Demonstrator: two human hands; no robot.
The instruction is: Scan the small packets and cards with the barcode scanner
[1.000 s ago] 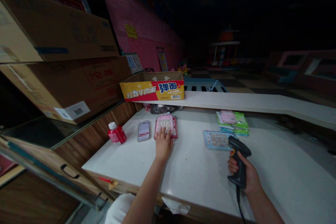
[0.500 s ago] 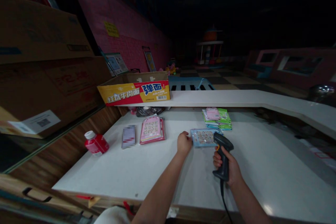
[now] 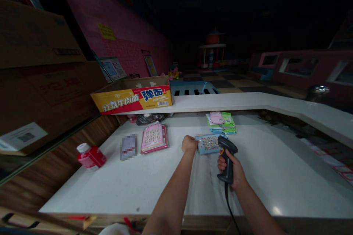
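Note:
My left hand (image 3: 189,143) is closed on the left edge of a blue card pack (image 3: 207,143) lying on the white counter (image 3: 171,176). My right hand (image 3: 233,170) grips a black barcode scanner (image 3: 227,156) by its handle, with the scanner head just right of the blue pack and its cable trailing toward me. A pink card pack (image 3: 153,138) lies further left, and a stack of green and pink packs (image 3: 221,122) sits behind the blue one.
A red bottle (image 3: 90,156) lies at the counter's left edge, and a small blurred card (image 3: 128,147) lies beside the pink pack. A yellow and red cardboard box (image 3: 132,94) sits on the raised ledge (image 3: 248,101). Large cardboard boxes (image 3: 41,66) fill the shelves at left.
My left hand left the pink pack, moved right and took hold of the blue pack's edge. The scanner hand shifted slightly toward the pack as my view turned right.

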